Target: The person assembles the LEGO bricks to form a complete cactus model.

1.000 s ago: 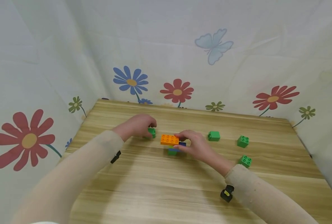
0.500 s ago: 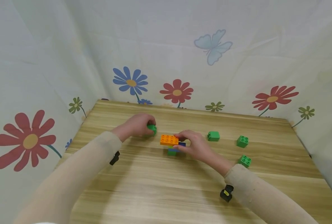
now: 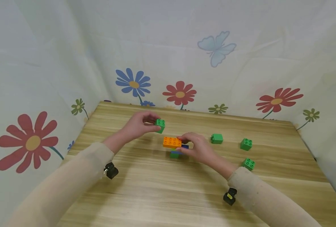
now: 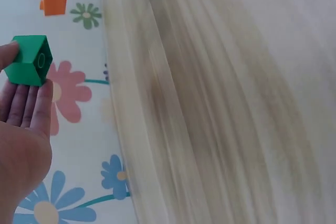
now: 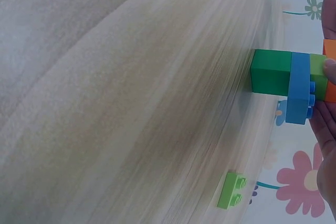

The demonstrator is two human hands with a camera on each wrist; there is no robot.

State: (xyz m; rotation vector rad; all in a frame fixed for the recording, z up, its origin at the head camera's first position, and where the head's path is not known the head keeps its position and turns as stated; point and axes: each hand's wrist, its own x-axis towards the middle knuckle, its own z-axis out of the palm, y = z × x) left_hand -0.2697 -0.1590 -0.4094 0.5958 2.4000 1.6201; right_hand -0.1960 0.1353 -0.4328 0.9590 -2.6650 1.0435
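My left hand pinches a green toy building brick between thumb and fingers, raised above the table with its studs up. In the left wrist view that brick's hollow underside shows. Just to the right, my right hand holds the upper part of a brick stack with thumb and fingers. An orange brick tops this stack. Beneath it, in the right wrist view, come a light green brick, a blue brick jutting out to one side with bare studs, and a green brick at the bottom.
On the wooden table, right of the stack, a green brick lies on its side. Two more stand studs up, one green brick farther back and another green brick by the right forearm. A flowered curtain surrounds the table.
My left hand has lifted the green brick from the table, turned it from its side to studs up, and brought it slightly right. The right hand and the stack stay in place.
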